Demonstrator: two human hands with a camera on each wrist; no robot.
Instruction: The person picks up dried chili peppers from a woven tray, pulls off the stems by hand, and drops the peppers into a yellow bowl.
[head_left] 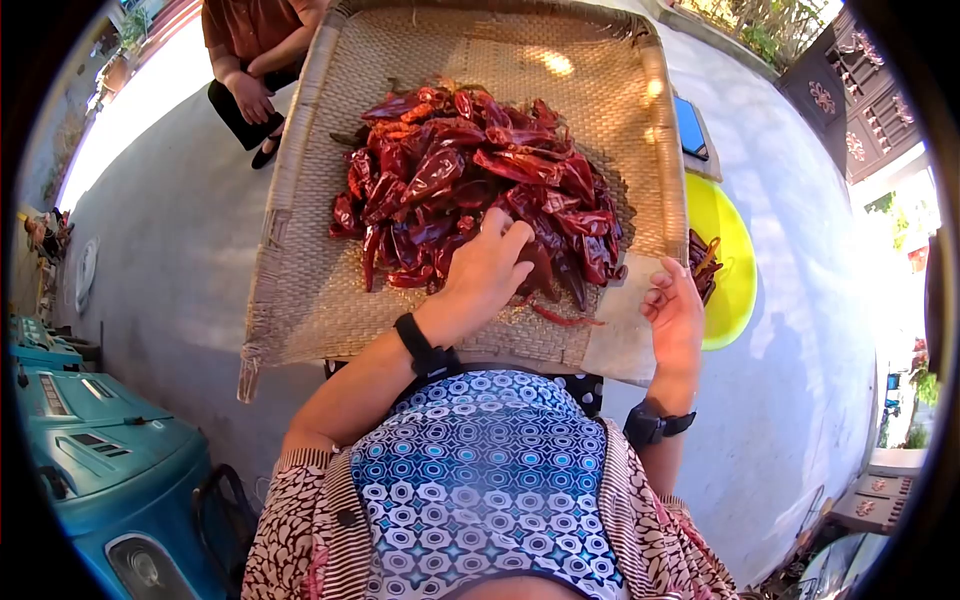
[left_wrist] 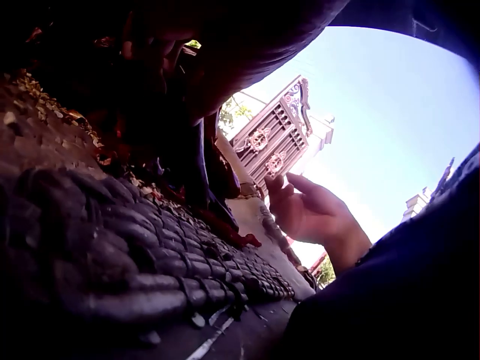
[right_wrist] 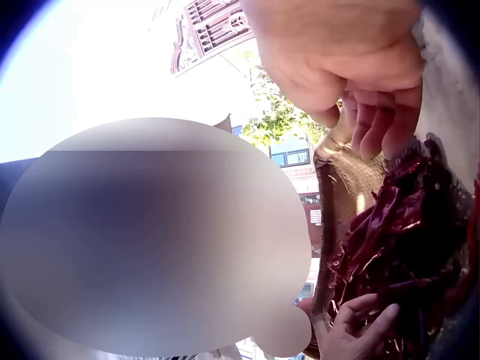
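A heap of dark red dried chilli peppers [head_left: 440,170] lies on a woven tray [head_left: 300,300] in the head view. My left hand [head_left: 480,270] reaches into the near side of the heap, bent fingers among the peppers and the thumb spread to the right; I cannot tell whether it grips one. By the tray's right edge, my right hand [head_left: 675,315] hangs with loosely bent fingers and nothing in them. From the right wrist, those bare fingertips [right_wrist: 397,139] overlap the heap, and the left hand [right_wrist: 356,330] touches chillies below.
Right of the tray stands a yellow-green basin [head_left: 738,270] with some chillies [head_left: 703,265] in it. A flat blue object [head_left: 690,128] lies beyond the basin. Another person [head_left: 260,60] is at the far left of the tray. A teal vehicle [head_left: 110,440] stands at lower left.
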